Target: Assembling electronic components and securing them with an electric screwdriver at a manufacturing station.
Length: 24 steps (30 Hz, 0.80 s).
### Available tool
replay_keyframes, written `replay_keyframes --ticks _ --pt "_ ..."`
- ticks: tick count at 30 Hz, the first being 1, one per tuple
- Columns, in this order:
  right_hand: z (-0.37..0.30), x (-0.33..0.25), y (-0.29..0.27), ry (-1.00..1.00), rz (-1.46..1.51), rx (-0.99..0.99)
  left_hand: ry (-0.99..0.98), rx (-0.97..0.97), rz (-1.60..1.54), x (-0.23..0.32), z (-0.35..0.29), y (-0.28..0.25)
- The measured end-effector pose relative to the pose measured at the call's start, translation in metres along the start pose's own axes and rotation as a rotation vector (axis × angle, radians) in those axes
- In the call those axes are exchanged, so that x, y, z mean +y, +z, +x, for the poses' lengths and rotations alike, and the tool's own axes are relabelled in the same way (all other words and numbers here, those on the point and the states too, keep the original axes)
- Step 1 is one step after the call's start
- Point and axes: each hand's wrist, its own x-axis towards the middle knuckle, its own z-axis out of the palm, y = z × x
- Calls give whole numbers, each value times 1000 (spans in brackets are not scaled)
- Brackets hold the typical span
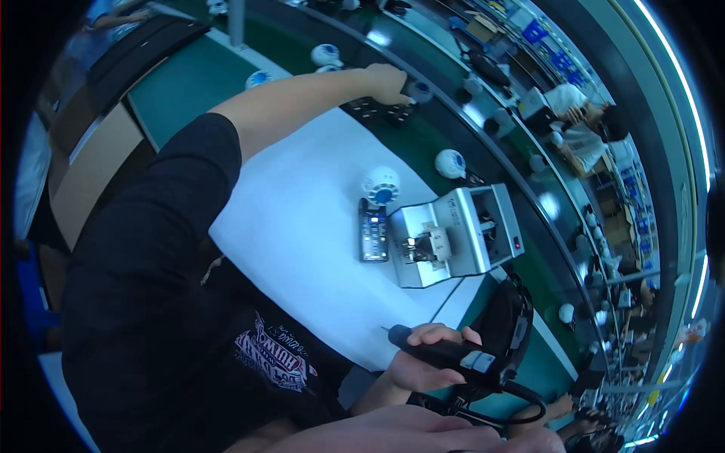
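Observation:
My right hand [427, 361] is wrapped round a black electric screwdriver [453, 352]. Its thin bit points left over the near edge of a white mat, and a cable loops from its rear end. Far forward reaches my left arm, where my left hand [387, 84] has its fingers curled down by small dark parts [362, 109] on the bench. Anything inside those fingers is hidden; a dim round unit [420, 92] lies just past them. On the mat, a white ball-shaped camera [381, 185] stands behind a black phone-like device [374, 232]. Right of these sits a silver screw feeder [457, 230].
Another white ball camera [451, 162] stands behind the feeder, and two more groups [325, 54] lie by my forearm. A conveyor with a raised rail [521, 177] runs beyond the bench. A black bag-like object [502, 325] is beside the screwdriver. Another person [578, 124] works across the line.

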Motion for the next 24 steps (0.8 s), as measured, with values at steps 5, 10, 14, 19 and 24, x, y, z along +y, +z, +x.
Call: replay_keyframes --ticks 5,10,14,19,24 --pt "6 0 12 180 25 78 -142 -186 -96 27 36 26" --pt "10 -4 16 154 -32 67 -168 106 -58 -3 14 2" --pt "4 -6 18 103 -85 40 -22 251 -165 15 -89 -40" --pt "-1 -3 26 62 -156 -6 -31 -47 -250 29 -248 -52" --pt "2 -2 43 78 -173 -38 -159 -208 -341 40 -300 -70"
